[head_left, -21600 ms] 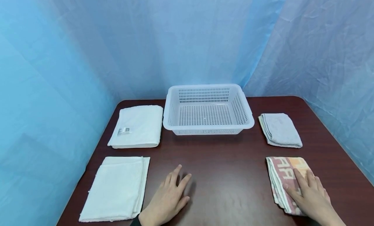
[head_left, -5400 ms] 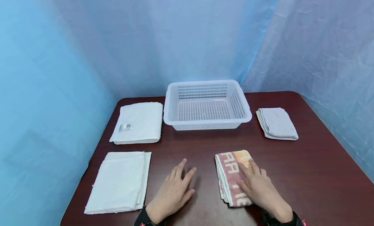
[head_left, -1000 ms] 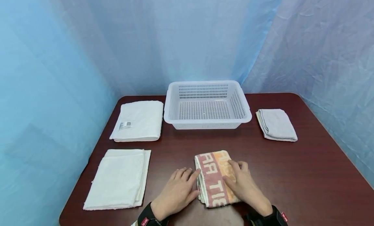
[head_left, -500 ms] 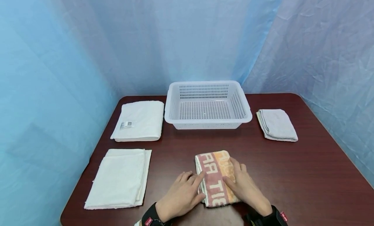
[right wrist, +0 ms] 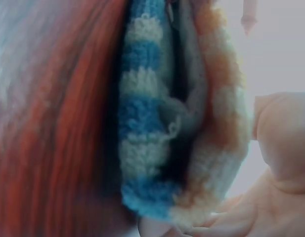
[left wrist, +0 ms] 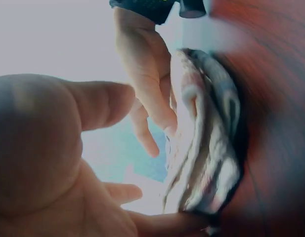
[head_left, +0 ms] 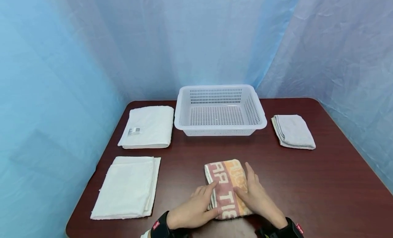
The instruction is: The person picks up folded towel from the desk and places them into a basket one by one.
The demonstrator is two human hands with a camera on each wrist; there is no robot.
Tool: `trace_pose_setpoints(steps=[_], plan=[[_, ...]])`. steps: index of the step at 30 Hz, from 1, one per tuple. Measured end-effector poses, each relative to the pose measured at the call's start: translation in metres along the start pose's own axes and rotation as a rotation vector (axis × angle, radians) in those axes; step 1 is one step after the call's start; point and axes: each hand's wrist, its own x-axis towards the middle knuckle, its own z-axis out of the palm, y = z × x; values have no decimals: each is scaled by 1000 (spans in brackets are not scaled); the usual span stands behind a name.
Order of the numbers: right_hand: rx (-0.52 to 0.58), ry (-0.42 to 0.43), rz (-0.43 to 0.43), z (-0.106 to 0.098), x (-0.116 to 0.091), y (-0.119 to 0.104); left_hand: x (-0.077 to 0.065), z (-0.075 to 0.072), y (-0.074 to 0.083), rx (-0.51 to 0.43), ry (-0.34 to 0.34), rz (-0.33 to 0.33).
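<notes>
A folded towel [head_left: 226,190], pink and orange with pale letters, lies on the table at front centre in the head view. My left hand [head_left: 196,207] is at its left edge, the index finger and thumb over the top and other fingers partly hidden beside the folds. At the right edge my right hand [head_left: 259,198] lays its thumb on top, while the index finger runs straight along the side. Loose layers of the towel [left wrist: 201,133] show in the left wrist view. The right wrist view shows a blue-and-white striped lower layer of the towel [right wrist: 141,103].
A white perforated plastic basket [head_left: 221,127] stands at the back centre. Two folded white towels [head_left: 150,127] lie along the left side, one behind the other. A small folded grey cloth [head_left: 294,132] is at the back right. Blue curtains [head_left: 190,43] hang behind the dark red table [head_left: 331,169].
The patterned towel was slid from the right to the centre by the right hand. Lately the left hand moved right onto its left edge, and the right index finger slipped outward past the right edge.
</notes>
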Motion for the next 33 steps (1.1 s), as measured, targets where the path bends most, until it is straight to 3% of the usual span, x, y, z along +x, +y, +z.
trace_pose_setpoints(steps=[6,10,14,17,23,28,33], plan=[[61,22,-47,-2,-1,-1,4,-4,2,-232,-6,-38],[171,21,-74,1,-1,-4,8,-9,4,-297,39,-70],[349,-18,-80,6,-1,-10,11,-15,3,-326,107,-116],[390,-27,-98,9,-2,-14,11,-17,1,-321,166,-123],[291,28,-198,8,-3,-21,12,-17,1,-247,290,-50],[195,88,-269,-8,1,-34,15,-22,5,-190,410,18],[98,166,-371,-26,9,-43,21,-36,11,-190,473,44]])
